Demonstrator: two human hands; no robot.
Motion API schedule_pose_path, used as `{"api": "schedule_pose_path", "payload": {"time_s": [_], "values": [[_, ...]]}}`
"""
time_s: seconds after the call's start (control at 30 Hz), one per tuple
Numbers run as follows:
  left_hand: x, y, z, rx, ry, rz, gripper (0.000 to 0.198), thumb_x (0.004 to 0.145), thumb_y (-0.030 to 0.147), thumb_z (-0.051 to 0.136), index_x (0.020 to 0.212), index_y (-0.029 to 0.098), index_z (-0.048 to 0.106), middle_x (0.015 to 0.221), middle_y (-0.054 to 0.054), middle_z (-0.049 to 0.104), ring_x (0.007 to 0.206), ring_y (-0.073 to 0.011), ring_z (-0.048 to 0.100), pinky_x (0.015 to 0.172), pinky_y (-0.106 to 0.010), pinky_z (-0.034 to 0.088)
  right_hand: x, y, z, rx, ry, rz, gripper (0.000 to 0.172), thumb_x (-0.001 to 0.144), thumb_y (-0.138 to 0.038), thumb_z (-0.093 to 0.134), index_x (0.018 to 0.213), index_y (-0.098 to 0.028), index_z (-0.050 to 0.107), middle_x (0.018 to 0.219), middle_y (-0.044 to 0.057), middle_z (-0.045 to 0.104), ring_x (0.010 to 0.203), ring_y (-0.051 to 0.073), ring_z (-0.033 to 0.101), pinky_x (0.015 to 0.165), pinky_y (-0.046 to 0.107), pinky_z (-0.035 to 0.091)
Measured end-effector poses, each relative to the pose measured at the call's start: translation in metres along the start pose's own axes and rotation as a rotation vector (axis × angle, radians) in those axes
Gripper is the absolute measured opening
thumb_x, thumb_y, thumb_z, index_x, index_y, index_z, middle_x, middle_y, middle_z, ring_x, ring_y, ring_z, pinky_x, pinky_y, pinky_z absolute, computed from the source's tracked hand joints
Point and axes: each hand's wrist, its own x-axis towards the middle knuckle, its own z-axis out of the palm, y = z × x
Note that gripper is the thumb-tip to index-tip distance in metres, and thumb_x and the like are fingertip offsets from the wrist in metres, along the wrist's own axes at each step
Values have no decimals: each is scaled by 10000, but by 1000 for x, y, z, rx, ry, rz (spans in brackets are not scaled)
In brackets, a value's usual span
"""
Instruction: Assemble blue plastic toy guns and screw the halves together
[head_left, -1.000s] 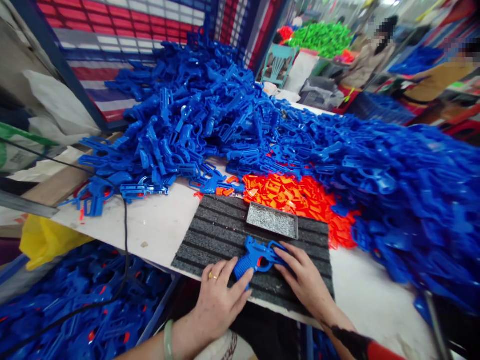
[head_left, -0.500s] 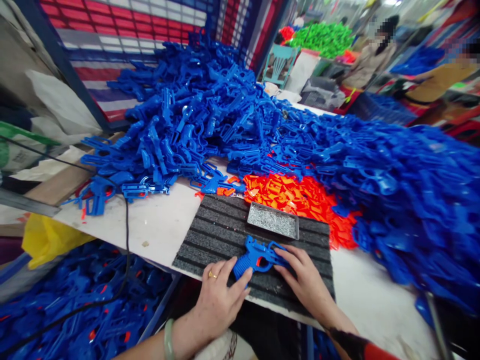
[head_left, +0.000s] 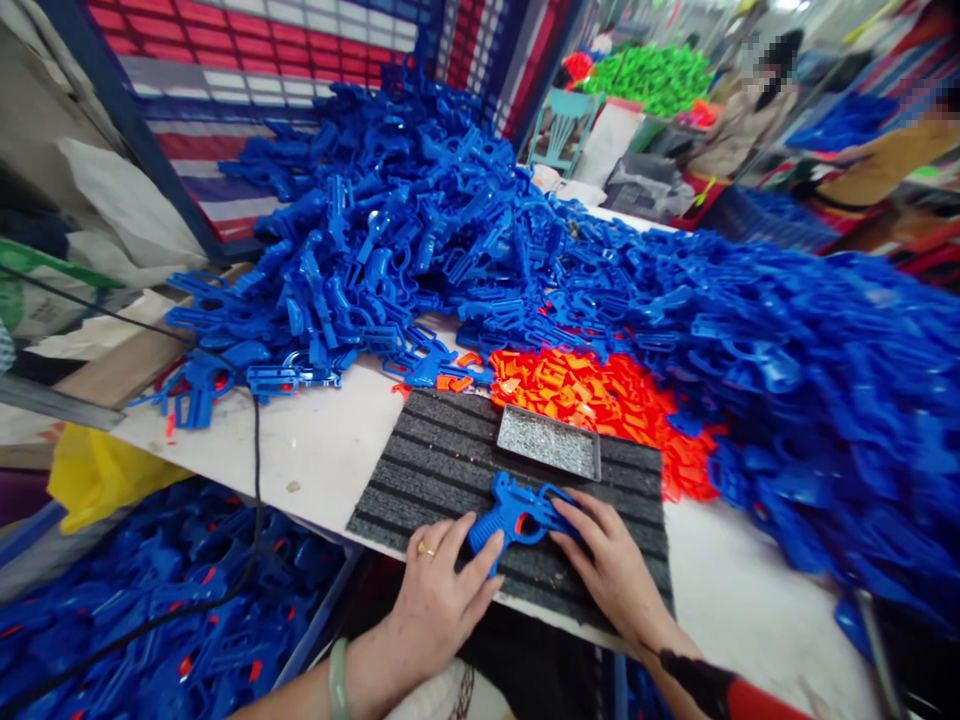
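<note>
A blue plastic toy pistol (head_left: 517, 522) lies on a ribbed dark grey mat (head_left: 442, 450), its red-orange inner part showing through the trigger opening. My left hand (head_left: 442, 590) rests on the pistol's grip, fingers curled over it. My right hand (head_left: 611, 565) holds the front end, fingertips on the blue frame. Just above the pistol sits a shallow metal tray (head_left: 549, 443) filled with tiny silvery parts. Beyond the mat lies a heap of orange plastic pieces (head_left: 592, 400), and a huge pile of blue pistol parts (head_left: 390, 240) spreads behind it.
The white table (head_left: 285, 450) ends at a front edge by my arms. A black cable (head_left: 256, 480) hangs over its left side, above a bin of blue parts (head_left: 150, 600). A yellow bag (head_left: 97, 475) lies by the corner. Co-workers (head_left: 750, 115) sit at the far right.
The view has drifted slightly. My hands and the pistol keep nearly the same hold on the mat.
</note>
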Motion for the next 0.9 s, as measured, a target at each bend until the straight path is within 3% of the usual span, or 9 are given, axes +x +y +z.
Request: {"api": "schedule_pose_path", "payload": {"time_s": [0.3, 0.43, 0.53, 0.7, 0.9], "values": [[2, 5, 2, 81, 13, -13, 324, 914, 314, 547, 1226, 271, 625, 1189, -122, 596, 1036, -278, 528, 901, -465, 389, 5, 3, -7, 70, -68, 8, 355, 898, -381, 586, 1244, -302, 593, 1242, 90, 618, 1124, 265, 609, 942, 462, 542], [3, 6, 4, 125, -1, -2, 329, 904, 311, 562, 1223, 265, 627, 1155, -123, 609, 1011, -274, 539, 895, -456, 382, 11, 5, -9, 222, -47, 208, 360, 908, -435, 554, 1213, -245, 565, 1128, 94, 659, 1003, 238, 655, 845, 404, 577], [3, 7, 3, 131, -4, -5, 322, 908, 309, 556, 1217, 261, 631, 1136, -123, 616, 994, -271, 543, 894, -456, 377, 16, 5, -6, 211, -38, 311, 376, 893, -467, 567, 1183, -228, 583, 1073, 89, 651, 946, 235, 656, 832, 404, 572], [3, 2, -2, 102, -25, 14, 353, 936, 388, 508, 1251, 271, 616, 1231, -139, 584, 1048, -290, 528, 897, -460, 373, 20, 4, -2, 168, -78, 276, 289, 913, -461, 536, 1051, -232, 644, 1049, 85, 626, 978, 242, 640, 893, 418, 544], [8, -2, -1, 71, -41, 37, 326, 943, 321, 511, 1250, 280, 612, 1138, -95, 622, 1008, -257, 538, 889, -426, 380, 22, -2, -10, 86, -52, 248, 339, 921, -483, 516, 1122, -239, 638, 1071, 84, 650, 939, 233, 668, 829, 376, 566]]}}
